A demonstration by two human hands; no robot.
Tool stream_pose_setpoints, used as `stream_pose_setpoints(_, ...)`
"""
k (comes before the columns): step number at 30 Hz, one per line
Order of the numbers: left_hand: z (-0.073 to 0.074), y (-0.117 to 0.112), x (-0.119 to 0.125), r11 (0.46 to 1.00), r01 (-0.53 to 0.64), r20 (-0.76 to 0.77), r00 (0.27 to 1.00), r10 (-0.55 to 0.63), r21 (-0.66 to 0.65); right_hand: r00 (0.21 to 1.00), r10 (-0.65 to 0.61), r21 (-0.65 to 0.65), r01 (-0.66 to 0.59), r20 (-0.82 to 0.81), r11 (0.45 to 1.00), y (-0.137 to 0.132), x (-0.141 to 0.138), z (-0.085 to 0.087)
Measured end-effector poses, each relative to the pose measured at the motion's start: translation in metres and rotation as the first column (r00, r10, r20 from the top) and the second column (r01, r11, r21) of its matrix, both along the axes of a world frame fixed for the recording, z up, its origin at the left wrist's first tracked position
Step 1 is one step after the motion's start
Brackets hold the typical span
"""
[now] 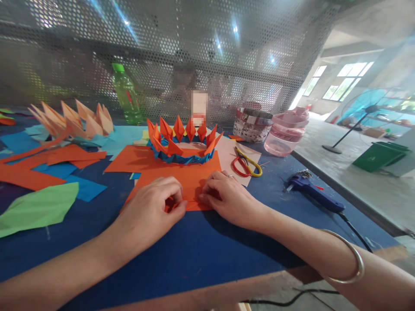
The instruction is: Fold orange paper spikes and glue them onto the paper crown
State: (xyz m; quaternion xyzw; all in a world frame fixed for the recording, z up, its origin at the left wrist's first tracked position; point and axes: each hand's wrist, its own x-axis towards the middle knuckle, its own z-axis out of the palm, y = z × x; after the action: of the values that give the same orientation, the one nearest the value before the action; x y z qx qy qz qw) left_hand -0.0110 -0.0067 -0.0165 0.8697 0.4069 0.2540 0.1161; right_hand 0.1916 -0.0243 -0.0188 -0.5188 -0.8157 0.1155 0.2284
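Observation:
Orange paper (191, 185) lies flat on the blue table in front of me. At its near edge my left hand (157, 201) pinches the paper between thumb and curled fingers. My right hand (230, 198) grips the same edge a little to the right, its fingers closed. A narrow fold seems to run along that edge between the hands, partly hidden by the fingers. Just beyond them stands a ring of folded paper (184, 157), blue at the base with pointed orange pieces rising from it. Scissors (246, 164) with red and yellow handles lie to the right of the ring.
A blue glue gun (314, 192) with a cord lies at right. Behind are a pink plastic container (285, 136), a patterned round container (253, 125) and a green bottle (126, 95). Peach folded points (71, 121) and loose sheets, including light green paper (39, 207), cover the left.

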Motion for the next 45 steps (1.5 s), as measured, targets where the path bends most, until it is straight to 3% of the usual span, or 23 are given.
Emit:
stream_pose_setpoints(8,0.0,0.002,0.001,1.0,0.009,-0.006,1.0,-0.009,0.005,0.999,-0.015,-0.015,0.015,0.045,1.0,-0.001,-0.002,0.004)
stream_pose_setpoints(21,0.0,0.001,0.002,0.998,-0.022,-0.023,1.0,0.021,-0.067,0.987,-0.065,0.064,0.056,0.149,0.996,-0.003,-0.006,0.0)
stream_pose_setpoints(25,0.001,0.001,0.002,0.997,-0.026,-0.025,0.999,0.025,-0.071,0.991,-0.081,0.068,0.074,0.105,0.995,-0.003,-0.006,-0.001)
stream_pose_setpoints(30,0.002,0.0,0.003,0.992,-0.054,-0.016,0.999,0.052,-0.111,0.986,0.159,0.136,-0.15,-0.055,0.979,-0.002,-0.002,-0.007)
stream_pose_setpoints(33,0.001,0.001,0.002,0.993,-0.052,-0.005,0.999,0.051,-0.107,0.958,0.28,0.184,-0.265,-0.061,0.946,0.0,0.001,-0.009)
stream_pose_setpoints(39,-0.002,0.005,-0.003,0.992,-0.059,0.025,0.998,0.062,-0.116,0.92,0.386,0.241,-0.39,0.065,0.889,0.0,0.004,-0.004)
stream_pose_setpoints(45,-0.004,0.008,-0.012,0.994,-0.082,0.016,0.996,0.084,-0.068,0.91,0.388,0.259,-0.413,0.145,0.873,-0.005,0.005,-0.001)
